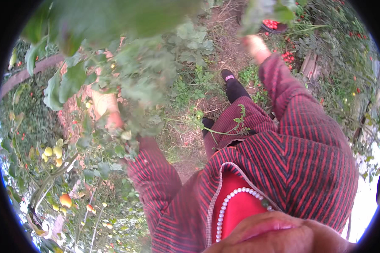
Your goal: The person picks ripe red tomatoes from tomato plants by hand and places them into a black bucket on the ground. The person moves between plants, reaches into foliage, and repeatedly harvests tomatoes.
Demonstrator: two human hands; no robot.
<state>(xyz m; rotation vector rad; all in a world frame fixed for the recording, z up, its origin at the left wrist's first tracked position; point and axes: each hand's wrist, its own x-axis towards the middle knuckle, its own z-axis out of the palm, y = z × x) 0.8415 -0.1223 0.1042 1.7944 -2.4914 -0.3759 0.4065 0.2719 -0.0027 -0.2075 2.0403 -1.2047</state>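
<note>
Tomato plant foliage (145,72) fills the upper left, its nearest leaves blurred. My left hand (114,119) reaches in among these leaves, which hide most of the fingers; I cannot tell whether it grips anything. My right hand (256,47) is stretched forward, smeared by motion, below a blurred green leaf (256,19). Its fingertips are unclear, so any hold is uncertain. Just beyond it stands a dark container (274,30) with small red tomatoes (270,23) inside. A cluster of red tomatoes (287,57) lies low among the plants to its right.
Pale yellow-green tomatoes (53,152) and an orange tomato (65,200) hang at the left. A thick brownish bar (31,72) crosses the far left. One leafy stem (223,132) arches over my legs. Dry straw covers the soil path (224,34). Weathered wood (309,64) lies at right.
</note>
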